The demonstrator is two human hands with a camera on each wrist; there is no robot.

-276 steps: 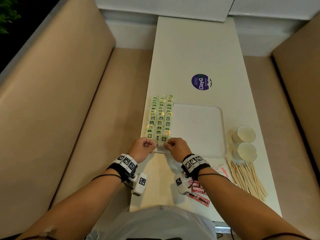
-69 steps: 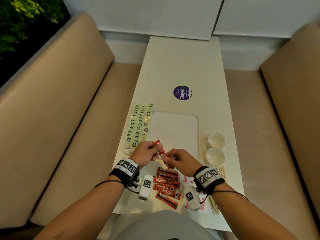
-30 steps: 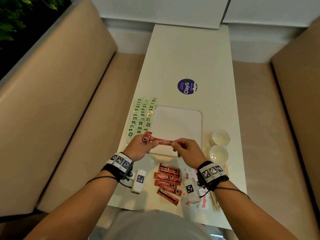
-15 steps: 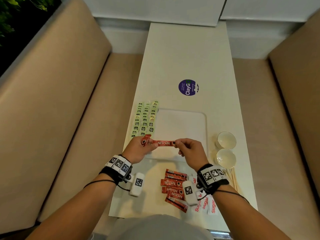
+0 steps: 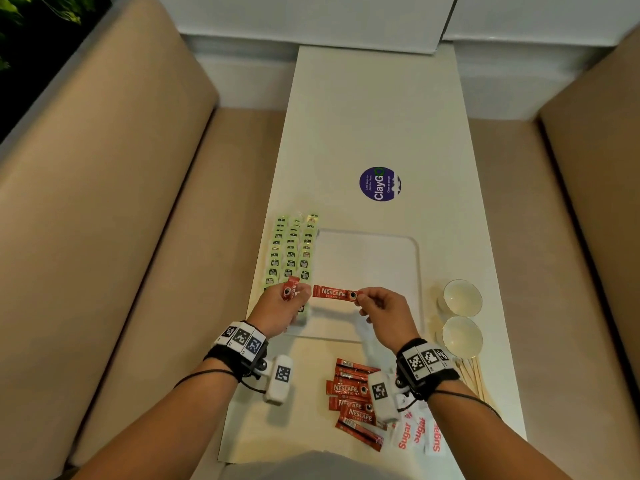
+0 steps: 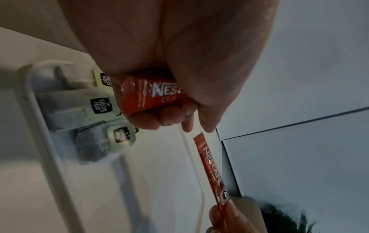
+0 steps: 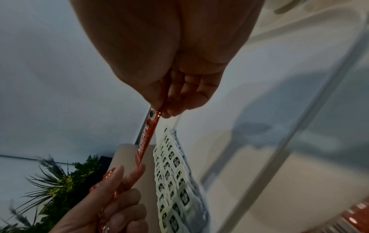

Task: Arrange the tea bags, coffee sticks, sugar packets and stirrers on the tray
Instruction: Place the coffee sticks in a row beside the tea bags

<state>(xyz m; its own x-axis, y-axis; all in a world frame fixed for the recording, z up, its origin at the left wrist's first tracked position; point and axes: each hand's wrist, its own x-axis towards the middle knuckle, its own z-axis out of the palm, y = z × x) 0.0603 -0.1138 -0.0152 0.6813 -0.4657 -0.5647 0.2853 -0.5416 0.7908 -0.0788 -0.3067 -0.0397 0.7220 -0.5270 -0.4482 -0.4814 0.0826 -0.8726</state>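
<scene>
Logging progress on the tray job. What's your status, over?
Left hand grips one coffee stick; right hand pinches another stick over the tray. Tea bags laid along the tray's left side. Nothing in the way.

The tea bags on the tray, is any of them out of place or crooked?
Nothing stands out. The tea bags lie in three neat overlapping columns along the left side of the tray. The nearest ones are partly hidden behind the left hand, so those I cannot judge.
</scene>
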